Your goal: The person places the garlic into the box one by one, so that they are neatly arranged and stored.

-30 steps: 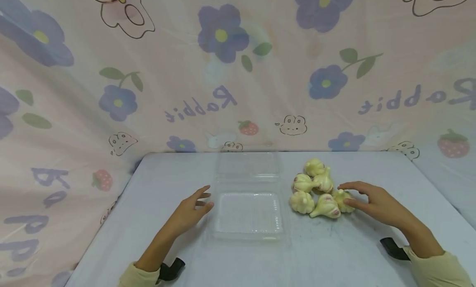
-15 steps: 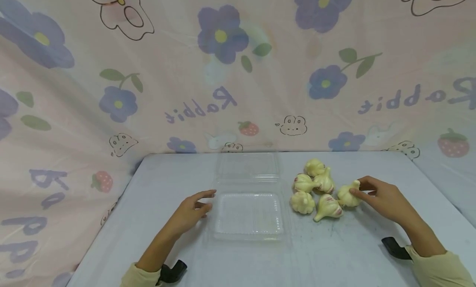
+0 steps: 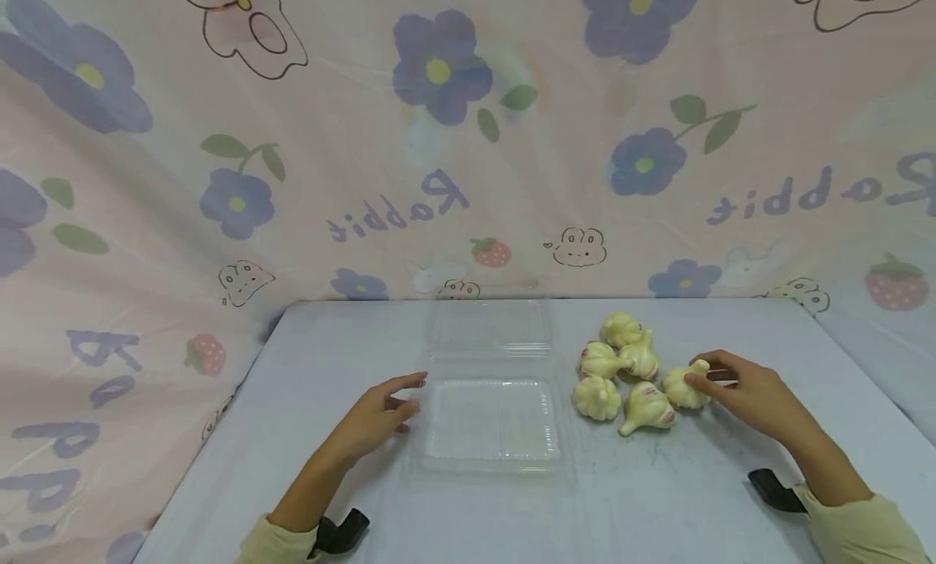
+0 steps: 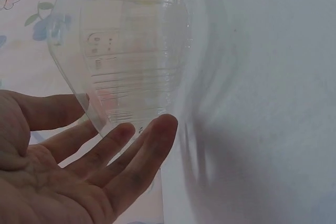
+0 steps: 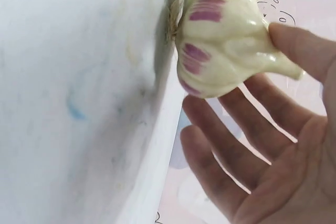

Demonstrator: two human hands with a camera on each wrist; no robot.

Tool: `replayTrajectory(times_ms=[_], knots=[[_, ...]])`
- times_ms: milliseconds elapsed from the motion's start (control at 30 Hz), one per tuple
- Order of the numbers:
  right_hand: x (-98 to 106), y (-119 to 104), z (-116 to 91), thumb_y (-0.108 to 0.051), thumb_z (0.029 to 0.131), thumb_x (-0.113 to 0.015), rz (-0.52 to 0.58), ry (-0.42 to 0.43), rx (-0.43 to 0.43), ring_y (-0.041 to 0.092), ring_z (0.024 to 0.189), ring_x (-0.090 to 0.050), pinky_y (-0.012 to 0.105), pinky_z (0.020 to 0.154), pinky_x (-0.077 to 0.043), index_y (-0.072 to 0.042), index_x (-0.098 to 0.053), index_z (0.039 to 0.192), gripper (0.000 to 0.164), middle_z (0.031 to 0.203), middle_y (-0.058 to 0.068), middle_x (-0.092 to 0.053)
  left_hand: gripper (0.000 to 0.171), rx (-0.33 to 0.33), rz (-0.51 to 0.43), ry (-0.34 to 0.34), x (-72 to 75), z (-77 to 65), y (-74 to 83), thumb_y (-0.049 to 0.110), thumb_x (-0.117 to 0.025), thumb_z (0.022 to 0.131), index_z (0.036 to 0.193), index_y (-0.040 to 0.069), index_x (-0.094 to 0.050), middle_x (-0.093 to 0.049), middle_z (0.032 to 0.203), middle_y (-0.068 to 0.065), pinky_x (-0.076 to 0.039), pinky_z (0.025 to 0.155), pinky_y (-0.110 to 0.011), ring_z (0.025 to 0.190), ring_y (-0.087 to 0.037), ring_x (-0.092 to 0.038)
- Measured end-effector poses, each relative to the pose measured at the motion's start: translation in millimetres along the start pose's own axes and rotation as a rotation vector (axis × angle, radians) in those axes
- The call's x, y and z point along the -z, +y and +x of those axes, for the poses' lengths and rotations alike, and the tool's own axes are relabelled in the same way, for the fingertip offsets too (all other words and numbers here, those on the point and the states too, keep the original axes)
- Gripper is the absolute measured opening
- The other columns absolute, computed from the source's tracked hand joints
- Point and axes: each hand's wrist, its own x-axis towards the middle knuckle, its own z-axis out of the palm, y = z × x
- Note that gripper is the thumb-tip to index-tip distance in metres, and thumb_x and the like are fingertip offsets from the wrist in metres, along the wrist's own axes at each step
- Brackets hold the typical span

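A clear plastic hinged container lies opened out on the white table, its lid folded back toward the far edge. My left hand is at the container's left side, fingers loosely spread against or close beside its rim; in the left wrist view the fingertips overlap the clear plastic wall. On the right, my right hand pinches the stem end of a garlic bulb between thumb and fingers. The right wrist view shows purple streaks on that garlic bulb, at the table surface.
Several other garlic bulbs sit clustered between the container and my right hand. The closest of them is a garlic bulb lying with its stem toward the front. A printed curtain hangs behind the table.
My right hand has closed its grip on the rightmost garlic bulb, which has shifted slightly right and turned stem-up. A neighbouring bulb moved slightly. The left hand edged closer to the container.
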Motion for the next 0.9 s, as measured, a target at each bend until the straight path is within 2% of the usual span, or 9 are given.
replayTrajectory(times_ms=[233, 400, 633, 900], knots=[[-3, 1, 0, -0.046, 0.093, -0.067, 0.029, -0.067, 0.022, 0.048, 0.105, -0.066, 0.057, 0.082, -0.057, 0.007, -0.045, 0.141, 0.075, 0.132, 0.036, -0.055, 0.057, -0.032, -0.053, -0.104, 5.7, -2.1, -3.0, 0.016, -0.060, 0.098, 0.152, 0.014, -0.042, -0.043, 0.153, -0.014, -0.059, 0.090, -0.040, 0.116, -0.028, -0.062], [-6, 0, 0, -0.044, 0.091, -0.070, 0.047, -0.082, 0.029, 0.049, 0.108, -0.064, 0.055, 0.084, -0.058, 0.008, -0.043, 0.142, 0.078, 0.132, 0.037, -0.055, 0.064, -0.037, -0.125, -0.130, 6.3, -2.0, -5.2, 0.015, -0.062, 0.097, 0.155, 0.012, -0.035, -0.039, 0.155, -0.018, -0.060, 0.090, -0.037, 0.119, -0.029, -0.061], [0, -1, 0, -0.048, 0.092, -0.067, 0.025, -0.085, 0.001, 0.052, 0.109, -0.062, 0.059, 0.083, -0.057, 0.008, -0.040, 0.145, 0.082, 0.133, 0.040, -0.052, 0.068, -0.007, -0.252, -0.082, 2.0, -2.2, -3.8, 0.007, -0.064, 0.095, 0.155, 0.010, -0.034, -0.041, 0.153, -0.020, -0.061, 0.085, -0.039, 0.113, -0.026, -0.063], [8, -7, -2, -0.046, 0.093, -0.067, -0.007, -0.033, 0.009, 0.054, 0.106, -0.062, 0.063, 0.082, -0.055, 0.010, -0.040, 0.144, 0.081, 0.132, 0.041, -0.052, 0.065, 0.044, -0.275, -0.026, -1.8, -2.4, -4.0, 0.003, -0.064, 0.094, 0.153, 0.012, -0.039, -0.048, 0.141, -0.020, -0.062, 0.073, -0.035, 0.101, -0.020, -0.064]])
